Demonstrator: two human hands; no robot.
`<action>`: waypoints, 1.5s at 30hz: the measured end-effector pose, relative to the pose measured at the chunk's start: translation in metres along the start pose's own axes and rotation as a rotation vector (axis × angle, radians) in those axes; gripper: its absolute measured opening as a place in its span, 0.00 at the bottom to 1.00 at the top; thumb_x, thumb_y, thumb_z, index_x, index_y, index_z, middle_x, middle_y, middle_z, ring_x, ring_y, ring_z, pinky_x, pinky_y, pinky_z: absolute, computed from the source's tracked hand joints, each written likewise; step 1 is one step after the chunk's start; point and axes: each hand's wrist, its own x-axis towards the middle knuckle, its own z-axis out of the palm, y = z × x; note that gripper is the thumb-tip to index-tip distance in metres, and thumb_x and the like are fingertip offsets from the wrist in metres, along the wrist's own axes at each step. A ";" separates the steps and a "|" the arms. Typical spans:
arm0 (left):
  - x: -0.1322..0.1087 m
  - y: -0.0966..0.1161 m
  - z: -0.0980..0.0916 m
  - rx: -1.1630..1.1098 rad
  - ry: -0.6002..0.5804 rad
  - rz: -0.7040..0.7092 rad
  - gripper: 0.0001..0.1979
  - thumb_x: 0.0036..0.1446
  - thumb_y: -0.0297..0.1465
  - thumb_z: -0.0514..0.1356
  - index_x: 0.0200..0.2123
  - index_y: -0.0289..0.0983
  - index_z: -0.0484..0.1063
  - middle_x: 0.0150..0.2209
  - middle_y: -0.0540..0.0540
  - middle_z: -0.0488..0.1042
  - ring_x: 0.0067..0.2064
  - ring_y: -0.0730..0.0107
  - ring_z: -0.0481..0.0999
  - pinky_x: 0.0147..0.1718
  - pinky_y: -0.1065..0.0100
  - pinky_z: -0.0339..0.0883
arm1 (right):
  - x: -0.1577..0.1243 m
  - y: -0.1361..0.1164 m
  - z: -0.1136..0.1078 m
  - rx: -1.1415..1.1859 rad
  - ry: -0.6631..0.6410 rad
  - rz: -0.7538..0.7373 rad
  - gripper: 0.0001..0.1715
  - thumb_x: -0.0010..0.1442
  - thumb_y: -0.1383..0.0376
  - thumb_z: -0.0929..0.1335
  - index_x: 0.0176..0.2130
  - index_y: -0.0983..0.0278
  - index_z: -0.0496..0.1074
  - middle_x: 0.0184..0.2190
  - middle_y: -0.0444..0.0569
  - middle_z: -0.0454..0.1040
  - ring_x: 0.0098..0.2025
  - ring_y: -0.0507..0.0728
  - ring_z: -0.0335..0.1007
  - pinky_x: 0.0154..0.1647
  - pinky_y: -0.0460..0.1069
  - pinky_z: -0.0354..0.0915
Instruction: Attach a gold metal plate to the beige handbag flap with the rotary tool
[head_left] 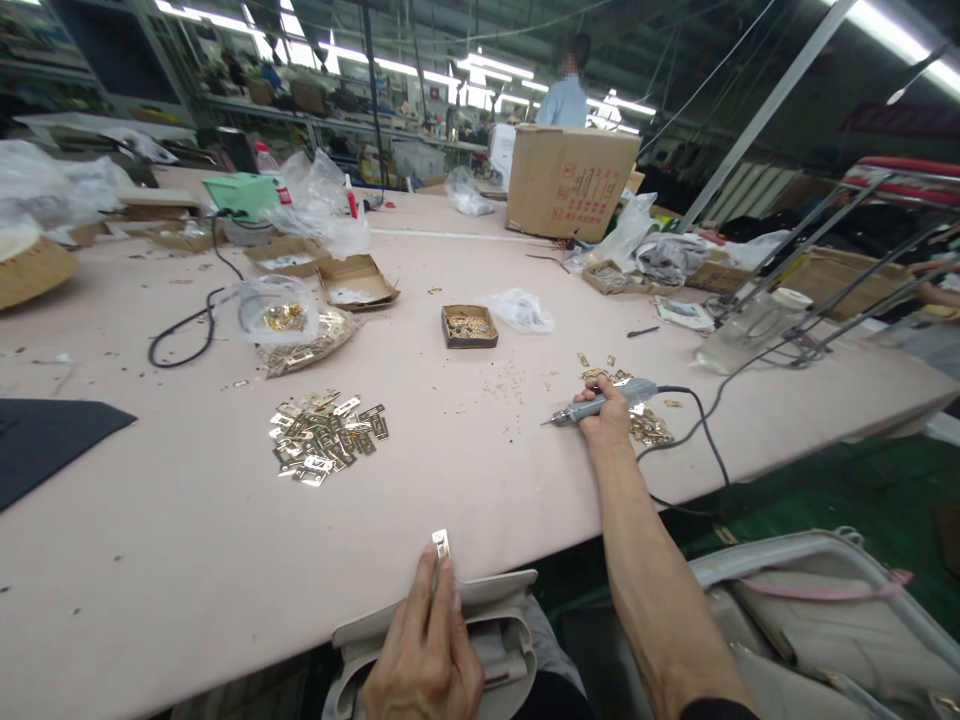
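Note:
At the bottom centre, my left hand (427, 640) lies over a beige handbag (499, 590). Its fingertips hold a small shiny gold metal plate (440, 543) that sticks out at the table's front edge. My right hand (607, 415) grips a grey electric screwdriver (637, 390), its bit pointing left just above the table. A black cord (701, 400) runs from the tool's back end. Loose gold fittings (651, 428) lie beside and behind my right hand, partly hidden by it. Left of centre is a pile of gold metal plates (326, 435).
A small open box of tiny screws (469, 328) stands mid-table, with a clear plastic bag (521, 310) beside it. Bags of gold parts (300, 340) lie left. A large carton (574, 180) stands at the back. More beige bags (817, 620) fill a bin at lower right.

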 end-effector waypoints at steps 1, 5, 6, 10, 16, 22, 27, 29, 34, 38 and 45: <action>0.001 0.000 0.000 -0.005 -0.003 0.002 0.19 0.64 0.23 0.61 0.58 0.35 0.74 0.59 0.40 0.76 0.45 0.59 0.83 0.40 0.65 0.73 | 0.000 0.000 0.000 -0.002 0.000 -0.002 0.08 0.57 0.71 0.70 0.34 0.63 0.65 0.27 0.39 0.70 0.20 0.46 0.61 0.22 0.43 0.67; 0.002 0.001 -0.001 -0.021 -0.015 0.000 0.21 0.64 0.23 0.61 0.60 0.36 0.72 0.59 0.40 0.76 0.46 0.59 0.83 0.38 0.66 0.74 | -0.002 0.000 0.001 -0.007 0.000 -0.009 0.08 0.58 0.70 0.71 0.34 0.63 0.65 0.26 0.39 0.70 0.20 0.46 0.62 0.21 0.43 0.67; 0.002 0.001 -0.001 -0.023 -0.018 -0.004 0.22 0.64 0.23 0.61 0.60 0.36 0.72 0.59 0.40 0.76 0.46 0.59 0.83 0.38 0.66 0.74 | -0.002 0.000 0.001 -0.009 0.000 -0.010 0.08 0.58 0.70 0.71 0.34 0.63 0.65 0.26 0.38 0.70 0.19 0.46 0.62 0.21 0.43 0.67; -0.001 0.002 -0.001 -0.030 -0.028 -0.029 0.22 0.64 0.23 0.61 0.60 0.37 0.72 0.60 0.40 0.75 0.47 0.58 0.83 0.39 0.65 0.74 | -0.002 0.000 0.001 -0.013 0.001 -0.010 0.10 0.58 0.69 0.72 0.33 0.62 0.65 0.25 0.38 0.70 0.19 0.46 0.62 0.21 0.43 0.68; -0.001 0.003 -0.001 -0.043 -0.038 -0.037 0.20 0.64 0.22 0.61 0.59 0.35 0.73 0.60 0.39 0.74 0.48 0.56 0.82 0.41 0.63 0.74 | -0.003 -0.003 0.001 0.010 -0.005 -0.007 0.08 0.58 0.70 0.71 0.33 0.63 0.66 0.26 0.38 0.70 0.19 0.46 0.62 0.21 0.42 0.67; -0.001 0.008 -0.003 -0.068 -0.040 -0.063 0.19 0.64 0.20 0.58 0.57 0.32 0.73 0.60 0.34 0.74 0.51 0.53 0.81 0.47 0.60 0.76 | -0.044 -0.012 0.022 0.032 -0.078 0.045 0.07 0.58 0.71 0.69 0.32 0.64 0.65 0.26 0.39 0.68 0.20 0.44 0.60 0.23 0.41 0.66; -0.001 0.012 -0.008 -0.103 -0.125 -0.121 0.21 0.62 0.19 0.56 0.58 0.30 0.71 0.62 0.32 0.72 0.54 0.50 0.79 0.49 0.56 0.77 | -0.116 -0.002 0.054 0.023 -0.308 0.101 0.08 0.57 0.70 0.70 0.31 0.64 0.66 0.30 0.43 0.70 0.21 0.45 0.61 0.24 0.43 0.67; -0.001 0.013 -0.010 -0.109 -0.158 -0.152 0.22 0.62 0.20 0.56 0.59 0.30 0.71 0.63 0.32 0.70 0.55 0.50 0.78 0.50 0.56 0.77 | -0.148 0.006 0.064 -0.040 -0.371 0.108 0.08 0.57 0.70 0.71 0.31 0.64 0.66 0.31 0.44 0.71 0.22 0.45 0.61 0.25 0.44 0.67; 0.000 0.015 -0.014 -0.114 -0.197 -0.186 0.22 0.62 0.21 0.56 0.59 0.31 0.71 0.64 0.34 0.70 0.53 0.50 0.78 0.49 0.56 0.78 | -0.206 0.031 0.076 -0.181 -0.484 0.075 0.12 0.54 0.66 0.76 0.32 0.63 0.69 0.30 0.44 0.73 0.22 0.47 0.63 0.25 0.46 0.67; 0.000 0.014 -0.014 -0.116 -0.201 -0.186 0.22 0.62 0.21 0.56 0.59 0.29 0.71 0.64 0.34 0.70 0.51 0.50 0.79 0.47 0.55 0.78 | -0.226 0.045 0.080 -0.231 -0.560 0.035 0.10 0.55 0.66 0.76 0.32 0.63 0.71 0.30 0.45 0.74 0.21 0.48 0.64 0.25 0.47 0.67; -0.002 0.014 -0.015 -0.130 -0.224 -0.190 0.23 0.62 0.20 0.55 0.60 0.28 0.70 0.65 0.33 0.68 0.53 0.50 0.78 0.49 0.54 0.78 | -0.240 0.059 0.084 -0.285 -0.639 -0.004 0.10 0.58 0.65 0.76 0.31 0.64 0.72 0.29 0.46 0.75 0.20 0.48 0.64 0.24 0.47 0.66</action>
